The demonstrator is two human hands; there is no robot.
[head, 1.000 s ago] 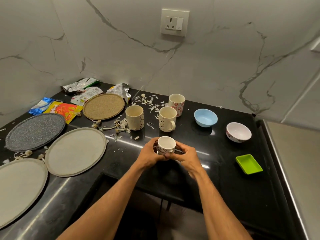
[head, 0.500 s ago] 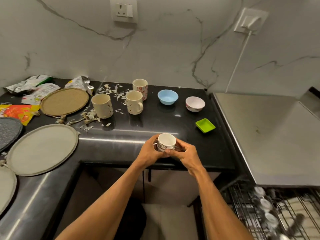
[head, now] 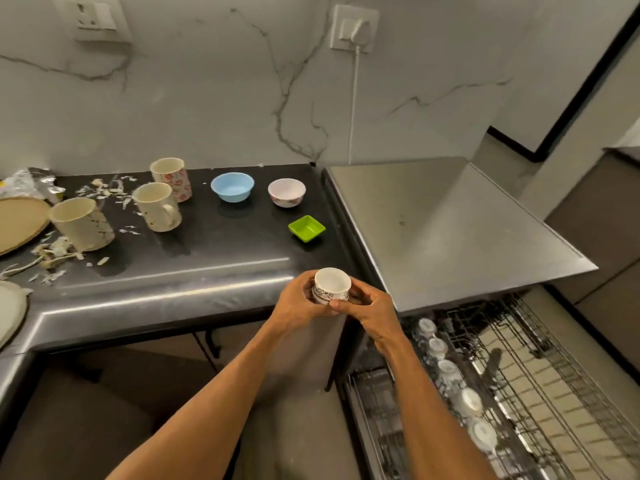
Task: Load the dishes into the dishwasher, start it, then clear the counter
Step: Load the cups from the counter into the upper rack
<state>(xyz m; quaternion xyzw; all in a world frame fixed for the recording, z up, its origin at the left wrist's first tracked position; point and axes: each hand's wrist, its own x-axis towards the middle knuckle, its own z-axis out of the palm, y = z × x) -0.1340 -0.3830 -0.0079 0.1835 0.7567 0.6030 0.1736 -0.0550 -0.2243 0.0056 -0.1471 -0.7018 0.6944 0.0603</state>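
Note:
A small white cup with a dark floral pattern is upright between both hands, just off the front right corner of the black counter. My left hand wraps its left side and my right hand grips its right side. Below right, the dishwasher's wire rack is pulled out with a row of several small cups upside down in it. On the counter stand three mugs, a blue bowl, a white patterned bowl and a green square dish.
Peel scraps and wrappers litter the counter's left part beside a round woven mat and a grey plate. A steel dishwasher top adjoins the counter on the right. A plug and cable hang on the marble wall.
Both hands have carried the cup off the counter and to the right, toward the dishwasher. The view has swung right, so the open rack now shows.

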